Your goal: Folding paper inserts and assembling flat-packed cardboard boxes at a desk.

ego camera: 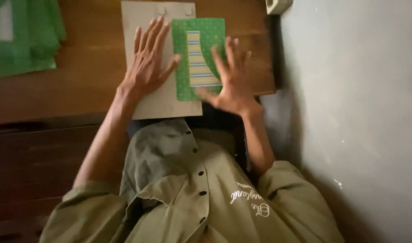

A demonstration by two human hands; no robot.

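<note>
In the head view, the person's left hand (147,63) lies flat with its fingers spread wide on a plain grey-brown card sheet (158,101), the thumb reaching to the left edge of a green patterned paper piece (183,85) that lies on the sheet's right half. The right hand (230,83) hovers or presses over the right side of that green piece, fingers splayed and somewhat blurred, holding nothing; whether the palm touches the paper cannot be told. Both sheets rest on a brown wooden table (80,76), near its right edge beside a grey wall (350,112). The green piece looks thin, light and limp, likely to crease or slide on the stiffer card beneath, so it would best be handled by flat pressure or pinched at a free corner; the card looks firmer and could be lifted by an edge. Down the middle of the green piece runs a tall panel of yellow and pale blue stripes (199,60), curved along one side. At the upper left lies a stack of green sheets (26,36), well apart from the hands. A pale small object (278,5) sits at the table's far right corner, too cropped to identify.
</note>
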